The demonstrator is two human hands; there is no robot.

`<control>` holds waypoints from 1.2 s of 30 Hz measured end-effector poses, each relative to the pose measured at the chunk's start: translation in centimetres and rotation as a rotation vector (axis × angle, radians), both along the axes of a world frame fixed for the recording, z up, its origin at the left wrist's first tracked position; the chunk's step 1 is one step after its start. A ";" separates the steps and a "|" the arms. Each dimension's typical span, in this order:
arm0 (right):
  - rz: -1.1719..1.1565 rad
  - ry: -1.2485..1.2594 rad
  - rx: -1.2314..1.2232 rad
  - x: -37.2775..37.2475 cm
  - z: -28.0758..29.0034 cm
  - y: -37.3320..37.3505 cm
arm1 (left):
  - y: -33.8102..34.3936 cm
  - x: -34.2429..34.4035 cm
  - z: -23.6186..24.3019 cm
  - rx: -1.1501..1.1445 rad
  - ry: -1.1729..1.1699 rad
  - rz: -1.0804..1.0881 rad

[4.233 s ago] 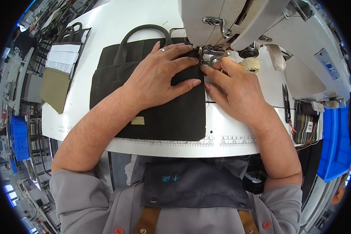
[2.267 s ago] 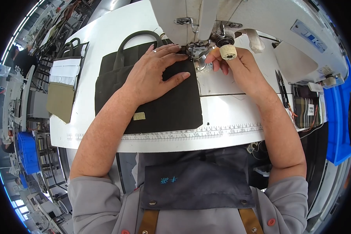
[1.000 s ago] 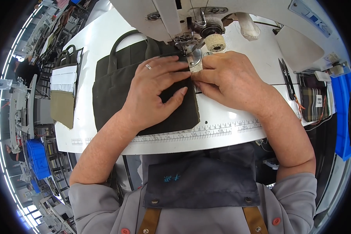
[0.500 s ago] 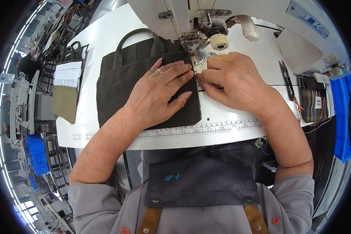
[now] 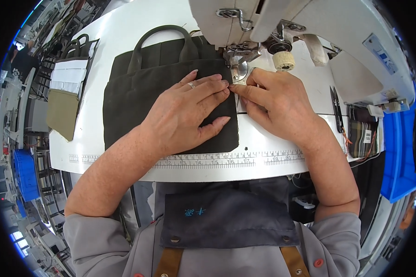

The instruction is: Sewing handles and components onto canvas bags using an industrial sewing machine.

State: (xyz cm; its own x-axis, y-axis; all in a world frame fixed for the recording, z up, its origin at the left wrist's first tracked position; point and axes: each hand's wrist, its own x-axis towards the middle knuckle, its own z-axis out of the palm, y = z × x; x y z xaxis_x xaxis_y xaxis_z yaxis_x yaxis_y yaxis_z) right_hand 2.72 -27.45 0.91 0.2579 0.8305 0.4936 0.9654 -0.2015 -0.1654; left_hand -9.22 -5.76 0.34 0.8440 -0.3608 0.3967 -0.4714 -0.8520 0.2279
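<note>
White tabletop [image 5: 88, 124] stretches under the sewing machine [image 5: 226, 34]. Just on the wearer's side of the machine's needle, the right hand [image 5: 277, 99], clear of the cloth two seconds ago, touches the edge of the dark bag panel [image 5: 134, 101]; whether it pinches, I cannot tell. Left of the machine, the left hand [image 5: 182, 108] rests on that panel, thumb spread.

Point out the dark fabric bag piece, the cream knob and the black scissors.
Dark fabric bag piece [image 5: 136, 97]: head view, left part of its upper face.
Cream knob [image 5: 284, 61]: head view, middle of the knob.
Black scissors [image 5: 337, 111]: head view, midway along their length.
</note>
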 end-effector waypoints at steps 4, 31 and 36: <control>-0.096 -0.007 -0.034 0.2 -0.3 0.4 | 0.6 1.4 -0.3 -0.011 -0.009 0.003; 0.145 0.143 0.079 1.0 -0.5 0.5 | 0.9 0.1 1.0 0.014 -0.056 -0.141; 0.205 0.169 0.068 0.9 -0.3 0.7 | 0.7 0.4 1.0 -0.124 0.017 -0.021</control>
State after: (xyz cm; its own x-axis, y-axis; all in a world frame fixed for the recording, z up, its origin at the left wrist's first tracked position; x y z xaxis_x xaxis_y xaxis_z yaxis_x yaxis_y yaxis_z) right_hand 3.61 -26.76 0.61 0.1712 0.8406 0.5140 0.9425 0.0123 -0.3341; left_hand -8.86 -5.04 1.30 0.8439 -0.3276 0.4249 -0.4838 -0.8070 0.3386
